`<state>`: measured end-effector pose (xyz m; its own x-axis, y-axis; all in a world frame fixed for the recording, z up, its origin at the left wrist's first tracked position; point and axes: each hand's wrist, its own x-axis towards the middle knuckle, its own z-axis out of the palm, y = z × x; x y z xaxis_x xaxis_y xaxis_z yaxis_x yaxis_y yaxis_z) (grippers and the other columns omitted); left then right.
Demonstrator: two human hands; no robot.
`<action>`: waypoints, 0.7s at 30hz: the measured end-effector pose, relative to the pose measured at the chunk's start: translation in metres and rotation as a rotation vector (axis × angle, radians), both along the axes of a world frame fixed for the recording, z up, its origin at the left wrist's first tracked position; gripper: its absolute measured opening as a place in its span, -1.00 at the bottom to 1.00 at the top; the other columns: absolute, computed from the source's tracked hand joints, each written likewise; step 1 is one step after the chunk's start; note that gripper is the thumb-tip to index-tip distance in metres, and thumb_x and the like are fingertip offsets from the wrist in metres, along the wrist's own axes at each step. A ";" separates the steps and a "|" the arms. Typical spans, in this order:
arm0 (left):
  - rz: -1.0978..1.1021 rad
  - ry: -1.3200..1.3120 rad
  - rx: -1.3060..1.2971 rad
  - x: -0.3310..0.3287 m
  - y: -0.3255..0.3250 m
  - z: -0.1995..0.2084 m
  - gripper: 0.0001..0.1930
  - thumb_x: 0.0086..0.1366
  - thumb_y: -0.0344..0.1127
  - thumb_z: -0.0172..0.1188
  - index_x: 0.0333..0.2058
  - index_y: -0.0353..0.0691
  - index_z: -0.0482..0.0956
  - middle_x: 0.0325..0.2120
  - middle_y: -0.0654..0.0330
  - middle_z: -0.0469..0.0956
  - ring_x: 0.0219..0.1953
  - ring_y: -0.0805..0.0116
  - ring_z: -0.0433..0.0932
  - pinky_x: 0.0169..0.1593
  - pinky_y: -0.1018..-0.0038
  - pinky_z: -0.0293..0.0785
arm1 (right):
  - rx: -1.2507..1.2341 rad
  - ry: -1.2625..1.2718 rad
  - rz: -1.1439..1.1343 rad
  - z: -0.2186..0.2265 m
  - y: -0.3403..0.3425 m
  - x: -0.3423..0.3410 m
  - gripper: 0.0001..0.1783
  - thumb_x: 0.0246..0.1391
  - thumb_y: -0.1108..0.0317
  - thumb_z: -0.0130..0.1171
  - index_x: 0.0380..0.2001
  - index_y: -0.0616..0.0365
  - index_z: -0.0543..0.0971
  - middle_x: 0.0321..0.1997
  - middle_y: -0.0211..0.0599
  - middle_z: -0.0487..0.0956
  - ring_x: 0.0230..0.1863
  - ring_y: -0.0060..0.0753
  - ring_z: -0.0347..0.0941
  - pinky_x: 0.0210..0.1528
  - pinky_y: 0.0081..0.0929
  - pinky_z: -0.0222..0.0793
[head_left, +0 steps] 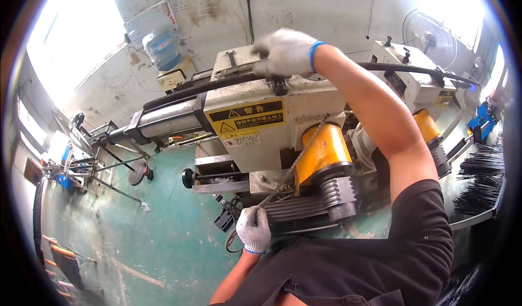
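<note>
At six o'clock, my gloved left hand (pixel 254 230) has its fingers closed on a thin metal rod (pixel 293 167), which slants toward one o'clock beside a yellow cylindrical housing (pixel 326 151). Farther, at twelve, my gloved right hand (pixel 285 51) is over the machine (pixel 310 97); I cannot tell whether its fingers grip anything. Beyond, at two, stands a caged fan (pixel 429 37).

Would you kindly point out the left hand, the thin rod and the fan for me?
Left hand (pixel 254 230), head view: gloved back.
Thin rod (pixel 297 162), head view: middle of its length.
Fan (pixel 429 37), head view: hub.
</note>
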<state>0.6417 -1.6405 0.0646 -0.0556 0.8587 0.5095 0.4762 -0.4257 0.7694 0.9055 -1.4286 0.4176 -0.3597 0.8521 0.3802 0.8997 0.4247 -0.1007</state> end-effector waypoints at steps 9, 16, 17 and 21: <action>-0.014 -0.027 0.017 0.001 -0.001 0.002 -0.94 0.42 -0.55 0.28 -0.19 -0.41 0.70 -0.36 0.02 0.62 -0.33 0.14 0.67 -0.14 0.34 0.58 | -0.041 -0.448 -0.069 -0.017 0.010 -0.025 -0.63 0.19 0.23 0.26 -0.05 0.21 0.81 -0.08 0.13 0.79 0.00 0.14 0.74 0.14 -0.04 0.66; 0.043 0.023 0.032 -0.001 -0.003 0.005 -0.97 0.36 -0.51 0.33 -0.25 -0.32 0.71 -0.38 -0.04 0.66 -0.34 -0.05 0.69 -0.19 0.20 0.60 | -0.207 0.115 -0.008 0.013 0.053 -0.014 -0.46 0.14 0.21 0.47 0.16 0.21 0.77 0.12 0.04 0.80 0.15 0.00 0.74 0.31 -0.18 0.61; 0.041 0.032 0.046 0.003 0.000 0.005 -0.98 0.35 -0.51 0.35 -0.26 -0.29 0.71 -0.38 -0.04 0.67 -0.35 -0.08 0.68 -0.21 0.17 0.61 | -0.132 0.085 0.029 0.006 0.078 -0.004 -0.44 0.12 0.26 0.49 0.19 0.21 0.75 0.14 0.02 0.80 0.17 -0.01 0.73 0.31 -0.18 0.61; 0.035 0.027 0.080 0.002 -0.002 0.002 -0.97 0.33 -0.50 0.36 -0.27 -0.30 0.70 -0.39 -0.05 0.66 -0.36 -0.10 0.67 -0.22 0.15 0.60 | -0.364 -0.383 0.031 -0.010 0.128 -0.018 -0.40 -0.08 0.30 0.58 0.11 0.16 0.79 0.03 -0.05 0.82 0.05 -0.02 0.75 0.12 -0.12 0.67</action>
<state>0.6439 -1.6426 0.0667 -0.0700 0.8130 0.5780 0.5118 -0.4681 0.7204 0.8872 -1.3005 0.4074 -0.4420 0.8912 -0.1021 0.8885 0.4507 0.0869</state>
